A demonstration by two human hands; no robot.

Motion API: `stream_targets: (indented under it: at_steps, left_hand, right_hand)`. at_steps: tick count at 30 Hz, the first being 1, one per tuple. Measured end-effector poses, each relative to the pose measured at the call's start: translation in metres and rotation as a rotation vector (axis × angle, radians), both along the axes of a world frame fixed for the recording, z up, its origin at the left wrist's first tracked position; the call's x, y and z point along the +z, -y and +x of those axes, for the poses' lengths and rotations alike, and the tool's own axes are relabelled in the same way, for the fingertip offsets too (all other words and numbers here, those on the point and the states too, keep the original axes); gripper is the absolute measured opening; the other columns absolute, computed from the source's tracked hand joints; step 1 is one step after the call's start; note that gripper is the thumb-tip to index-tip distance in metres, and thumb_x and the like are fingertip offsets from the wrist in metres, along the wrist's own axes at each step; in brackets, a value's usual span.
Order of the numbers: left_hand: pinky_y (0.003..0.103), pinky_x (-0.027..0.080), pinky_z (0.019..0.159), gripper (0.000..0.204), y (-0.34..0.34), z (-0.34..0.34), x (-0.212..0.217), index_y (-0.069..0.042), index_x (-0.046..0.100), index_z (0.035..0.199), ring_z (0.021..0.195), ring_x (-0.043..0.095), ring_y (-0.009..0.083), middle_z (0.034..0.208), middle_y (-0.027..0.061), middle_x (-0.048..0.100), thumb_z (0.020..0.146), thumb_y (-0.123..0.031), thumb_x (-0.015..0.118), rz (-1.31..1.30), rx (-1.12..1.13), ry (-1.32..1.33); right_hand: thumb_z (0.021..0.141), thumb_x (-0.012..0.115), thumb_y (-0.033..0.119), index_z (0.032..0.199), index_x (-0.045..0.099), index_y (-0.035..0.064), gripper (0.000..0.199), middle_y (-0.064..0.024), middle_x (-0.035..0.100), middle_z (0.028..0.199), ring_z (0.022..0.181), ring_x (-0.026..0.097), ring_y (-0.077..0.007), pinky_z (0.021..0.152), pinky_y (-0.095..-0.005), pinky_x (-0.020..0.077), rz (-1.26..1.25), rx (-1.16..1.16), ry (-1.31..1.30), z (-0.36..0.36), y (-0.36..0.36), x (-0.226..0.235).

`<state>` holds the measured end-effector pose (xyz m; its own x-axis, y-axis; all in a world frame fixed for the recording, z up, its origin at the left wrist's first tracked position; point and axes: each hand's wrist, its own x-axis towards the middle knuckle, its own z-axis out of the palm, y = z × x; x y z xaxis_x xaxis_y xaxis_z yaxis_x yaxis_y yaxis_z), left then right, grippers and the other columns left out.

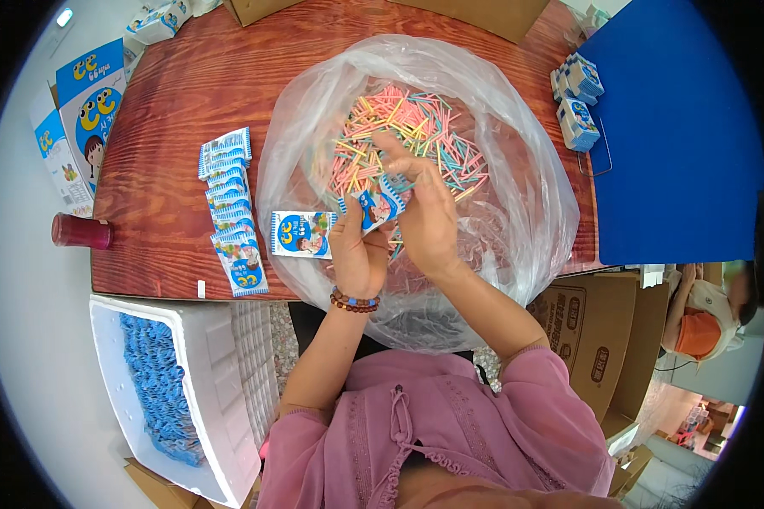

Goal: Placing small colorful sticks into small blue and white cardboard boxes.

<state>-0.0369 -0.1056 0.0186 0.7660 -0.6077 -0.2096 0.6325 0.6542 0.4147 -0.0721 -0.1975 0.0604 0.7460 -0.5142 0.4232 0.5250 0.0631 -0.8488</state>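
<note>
Left hand (358, 253), beaded bracelet at wrist, is closed around a small blue-and-white packet (377, 206); right hand (424, 216) pinches the packet's top edge, both over the near side of a clear plastic bag (518, 195). Just left on the wooden table (187, 102): one flat packet (301, 234), then an overlapping row of packets (232, 208). Beyond the hands, pastel sticks (416, 127) fill the bag.

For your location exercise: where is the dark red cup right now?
The dark red cup lies at the wooden table's left edge, left of the row of blue-and-white packets.

Small packing workshop: wooden table (187, 102), cardboard cartons (590, 331), foam box (212, 382) (blue sachets inside), stacked packets (233, 212).
</note>
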Motion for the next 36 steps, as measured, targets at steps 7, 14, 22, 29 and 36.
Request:
stream_targets:
  at_steps: [7,14,22,29,36]
  left_hand:
    - [0.031,0.054,0.081,0.030,0.002,0.005,-0.008,-0.002,0.064,0.105,0.093,0.067,0.0155,0.106,0.0073,0.069,0.099,-0.030,0.052,-0.062,0.003,0.001]
    - [0.033,0.054,0.084,0.030,0.001,0.009,-0.004,-0.002,0.063,0.107,0.096,0.066,0.0166,0.108,0.0079,0.068,0.100,-0.029,0.052,-0.073,-0.015,0.021]
    - [0.035,0.054,0.086,0.025,-0.003,0.013,-0.006,-0.002,0.060,0.114,0.097,0.066,0.0177,0.110,0.0086,0.067,0.099,-0.020,0.053,-0.102,0.033,0.040]
    - [0.023,0.053,0.073,0.024,-0.012,0.018,0.003,0.002,0.064,0.112,0.085,0.065,0.0092,0.101,0.0067,0.069,0.089,-0.004,0.065,0.250,0.013,0.299]
    - [0.028,0.054,0.079,0.020,-0.015,0.022,-0.019,-0.001,0.063,0.112,0.089,0.067,0.0135,0.103,0.0069,0.069,0.092,-0.005,0.061,0.226,0.034,0.271]
  right_hand:
    - [0.100,0.041,0.026,0.122,0.057,-0.0007,0.038,-0.0186,0.039,0.147,0.140,0.030,-0.0278,0.114,-0.0419,0.0227,0.133,0.118,-0.082,0.002,0.001,0.006]
    - [0.098,0.048,0.023,0.131,0.052,-0.0008,0.041,-0.0141,0.045,0.143,0.134,0.039,-0.0258,0.113,-0.0392,0.0268,0.272,0.217,-0.229,0.001,0.015,0.013]
    - [0.091,0.063,0.011,0.118,0.063,-0.0004,0.029,-0.0058,0.066,0.110,0.103,0.060,-0.0125,0.090,-0.0285,0.0474,-0.394,0.070,-0.573,-0.012,0.039,0.014]
    - [0.091,0.062,0.007,0.111,0.066,0.0007,0.021,-0.0023,0.068,0.099,0.092,0.061,-0.0077,0.083,-0.0230,0.0482,-0.331,0.330,-0.601,0.000,0.060,0.022]
    - [0.092,0.062,0.013,0.105,0.065,0.0020,0.017,-0.0001,0.066,0.089,0.078,0.058,-0.0044,0.068,-0.0220,0.0467,-0.316,0.306,-0.661,0.000,0.057,0.025]
